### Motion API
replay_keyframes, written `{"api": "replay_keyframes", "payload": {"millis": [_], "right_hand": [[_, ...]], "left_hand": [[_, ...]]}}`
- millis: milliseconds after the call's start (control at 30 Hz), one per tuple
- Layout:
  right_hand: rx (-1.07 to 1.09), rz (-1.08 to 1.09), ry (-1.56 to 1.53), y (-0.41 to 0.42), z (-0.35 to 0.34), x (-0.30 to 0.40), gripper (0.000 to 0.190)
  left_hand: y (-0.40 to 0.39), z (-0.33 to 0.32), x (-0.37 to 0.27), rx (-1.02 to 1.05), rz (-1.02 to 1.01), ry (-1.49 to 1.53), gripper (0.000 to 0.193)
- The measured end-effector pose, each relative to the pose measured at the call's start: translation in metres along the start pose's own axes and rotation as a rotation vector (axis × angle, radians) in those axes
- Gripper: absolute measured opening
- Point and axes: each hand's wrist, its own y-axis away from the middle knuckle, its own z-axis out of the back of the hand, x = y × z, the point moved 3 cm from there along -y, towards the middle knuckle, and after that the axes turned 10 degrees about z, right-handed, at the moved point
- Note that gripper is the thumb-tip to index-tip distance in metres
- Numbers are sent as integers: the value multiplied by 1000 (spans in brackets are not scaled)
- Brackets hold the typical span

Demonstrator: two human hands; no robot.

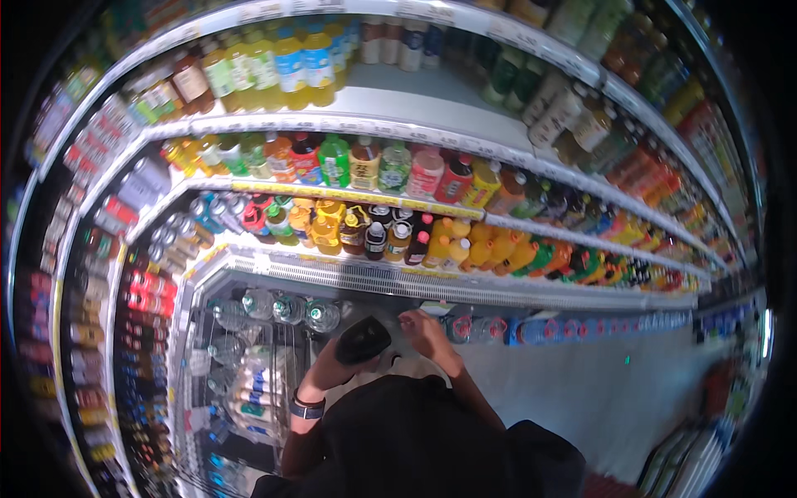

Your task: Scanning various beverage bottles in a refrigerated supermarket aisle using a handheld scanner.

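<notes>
My left hand [324, 370], with a dark-banded wristwatch [307, 409] on its wrist, grips a black handheld object [363, 340]. Its exact kind cannot be made out. Just to the right of that object, my right hand [428, 336] is raised with bent fingers, and nothing shows in it. Both hands are in front of my dark clothing, over the floor before a drinks display. Beside my left forearm stands a wire cart [281, 348] holding several white packs [255, 386] with blue and green markings.
Curved shelves carry rows of bottled drinks [380, 168], with price strips [373, 129] along their edges. Large clear water bottles [289, 309] stand on the floor behind the cart. Packs of water bottles [560, 330] line the shelf base at right. White stacked objects [691, 451] stand at lower right.
</notes>
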Motion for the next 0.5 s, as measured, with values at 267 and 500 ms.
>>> {"api": "replay_keyframes", "payload": {"millis": [267, 500], "right_hand": [[462, 525, -44, -50, -18, 39, 34], [674, 484, -80, -18, -66, 30, 33]], "left_hand": [[80, -70, 51, -348, 169, 327, 27], [123, -88, 57, -477, -27, 468, 23]]}}
